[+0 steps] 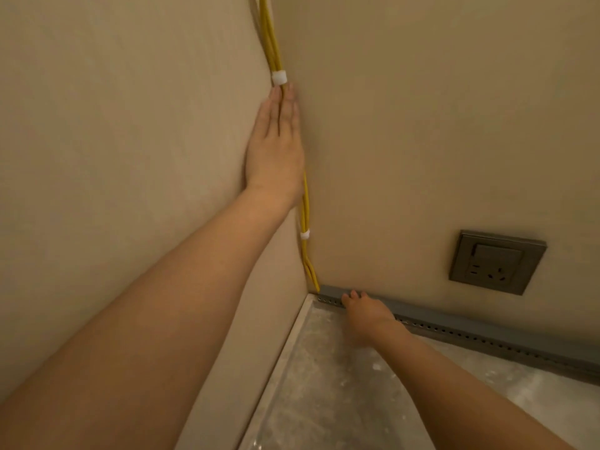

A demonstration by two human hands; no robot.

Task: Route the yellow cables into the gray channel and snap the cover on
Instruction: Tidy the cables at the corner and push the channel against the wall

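Beige walls [422, 125] are meeting at twelve o'clock, yellow cables [304, 206] running down the corner to the gray channel [487, 334] at five. Left hand [276, 151], fingers straight, is pressing them; right hand [365, 315] is touching the channel, grip unclear.

Floor [341, 401] before the gray channel [487, 334] lies open; above its corner end, yellow cables [305, 216] and the left grip [276, 151] crowd the corner.
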